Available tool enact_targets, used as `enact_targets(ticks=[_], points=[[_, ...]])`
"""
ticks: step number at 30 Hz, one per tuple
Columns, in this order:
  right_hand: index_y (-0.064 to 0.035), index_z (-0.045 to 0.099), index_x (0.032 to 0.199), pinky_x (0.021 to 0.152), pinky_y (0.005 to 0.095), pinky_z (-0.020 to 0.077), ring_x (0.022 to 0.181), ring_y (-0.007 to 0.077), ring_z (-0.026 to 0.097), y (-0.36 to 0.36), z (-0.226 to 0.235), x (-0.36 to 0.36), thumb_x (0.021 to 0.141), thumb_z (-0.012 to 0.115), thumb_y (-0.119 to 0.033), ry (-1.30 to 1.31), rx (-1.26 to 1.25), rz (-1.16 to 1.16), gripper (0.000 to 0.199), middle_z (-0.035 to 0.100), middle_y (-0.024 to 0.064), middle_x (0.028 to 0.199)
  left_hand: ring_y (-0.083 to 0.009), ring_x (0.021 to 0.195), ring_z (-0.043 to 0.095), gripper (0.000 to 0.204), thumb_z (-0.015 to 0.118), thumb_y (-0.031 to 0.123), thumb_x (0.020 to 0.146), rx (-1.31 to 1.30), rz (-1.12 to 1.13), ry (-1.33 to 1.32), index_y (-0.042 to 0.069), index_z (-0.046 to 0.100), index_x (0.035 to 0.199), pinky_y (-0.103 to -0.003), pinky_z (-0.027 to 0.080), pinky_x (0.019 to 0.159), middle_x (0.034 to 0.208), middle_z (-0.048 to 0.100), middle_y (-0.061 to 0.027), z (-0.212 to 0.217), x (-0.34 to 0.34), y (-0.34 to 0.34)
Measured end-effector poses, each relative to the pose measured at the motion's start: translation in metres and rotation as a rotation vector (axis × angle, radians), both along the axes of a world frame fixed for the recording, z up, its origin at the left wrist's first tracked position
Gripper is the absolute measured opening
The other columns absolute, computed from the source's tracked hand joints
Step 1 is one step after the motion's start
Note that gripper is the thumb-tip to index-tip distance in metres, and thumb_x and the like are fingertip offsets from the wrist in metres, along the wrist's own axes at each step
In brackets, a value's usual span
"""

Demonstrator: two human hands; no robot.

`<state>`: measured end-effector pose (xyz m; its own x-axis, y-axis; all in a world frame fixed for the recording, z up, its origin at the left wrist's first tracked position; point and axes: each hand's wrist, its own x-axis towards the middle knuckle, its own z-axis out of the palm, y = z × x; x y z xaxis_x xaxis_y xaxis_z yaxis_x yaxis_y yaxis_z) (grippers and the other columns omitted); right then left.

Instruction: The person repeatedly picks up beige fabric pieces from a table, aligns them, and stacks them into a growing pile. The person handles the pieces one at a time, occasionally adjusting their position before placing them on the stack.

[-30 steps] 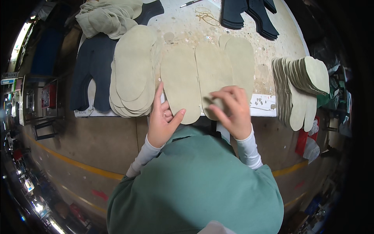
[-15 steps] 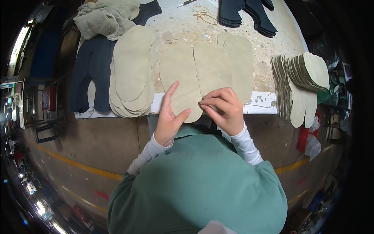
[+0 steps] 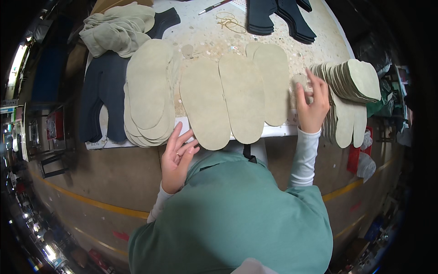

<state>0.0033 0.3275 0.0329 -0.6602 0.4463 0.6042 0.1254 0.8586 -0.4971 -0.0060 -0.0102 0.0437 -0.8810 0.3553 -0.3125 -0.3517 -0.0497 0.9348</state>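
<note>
Head view: three beige sole-shaped suede cut-outs are laid side by side at the near edge of the speckled white desk, their toes overhanging it. The left hand is held at the near edge, just beside the leftmost cut-out, fingers spread, grip wide, nothing held. The right hand is placed near the right edge, fingers curled onto a small clear object; whether it is gripped cannot be told. Just beside it, a fanned stack of beige soles is seen. A second beige sole stack and dark navy fabric pieces are seen toward the left edge.
</note>
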Motion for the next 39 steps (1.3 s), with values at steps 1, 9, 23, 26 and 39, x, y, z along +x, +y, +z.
enact_targets(ticks=[1, 9, 23, 26, 39], points=[[-0.0089, 0.063, 0.126, 0.063, 0.0272, 0.0535, 0.072, 0.0151, 0.064, -0.008, 0.001, 0.002, 0.086, 0.067, -0.006, -0.073, -0.194, 0.053, 0.041, 0.066, 0.0083, 0.090, -0.0252, 0.124, 0.053, 0.062, 0.050, 0.001, 0.095, 0.093, -0.020, -0.057, -0.001, 0.021, 0.151, -0.037, 0.043, 0.103, 0.138, 0.049, -0.0201, 0.001, -0.002, 0.000], [-0.0088, 0.062, 0.127, 0.053, 0.0254, 0.0447, 0.053, 0.0107, 0.054, -0.060, -0.001, 0.002, 0.083, 0.072, -0.011, -0.304, -0.572, 0.312, 0.045, 0.064, 0.0042, 0.069, -0.0216, 0.132, 0.045, 0.060, 0.045, -0.002, 0.094, 0.403, -0.045, -0.237, -0.003, 0.022, 0.149, -0.035, 0.038, 0.109, 0.144, 0.043, -0.0150, -0.005, -0.022, 0.032], [0.0014, 0.029, 0.149, 0.055, 0.0125, 0.0409, 0.065, -0.0017, 0.045, -0.090, 0.009, 0.018, 0.085, 0.065, -0.002, -0.258, -1.736, 0.693, 0.073, 0.055, 0.0026, 0.122, -0.0189, 0.129, 0.048, 0.059, 0.044, 0.004, 0.098, 0.326, -0.082, -0.328, 0.005, 0.019, 0.151, -0.034, 0.045, 0.101, 0.144, 0.043, -0.0107, -0.009, -0.010, 0.021], [-0.0021, 0.029, 0.150, 0.056, 0.0153, 0.0459, 0.064, -0.0022, 0.047, -0.106, 0.006, 0.016, 0.084, 0.067, 0.002, -0.495, -1.565, 0.826, 0.076, 0.051, 0.0045, 0.134, -0.0203, 0.126, 0.052, 0.052, 0.034, 0.022, 0.105, 0.369, -0.087, -0.368, 0.008, 0.015, 0.152, -0.036, 0.054, 0.092, 0.146, 0.041, -0.0099, -0.006, -0.011, 0.020], [-0.0056, 0.041, 0.146, 0.057, 0.0180, 0.0455, 0.064, 0.0029, 0.048, -0.129, 0.006, 0.028, 0.085, 0.066, 0.002, -0.502, -1.161, 0.832, 0.066, 0.053, 0.0047, 0.113, -0.0190, 0.131, 0.045, 0.063, 0.049, 0.005, 0.097, 0.253, -0.091, -0.214, 0.007, 0.018, 0.152, -0.033, 0.041, 0.104, 0.145, 0.041, -0.0099, -0.019, -0.006, 0.026]])
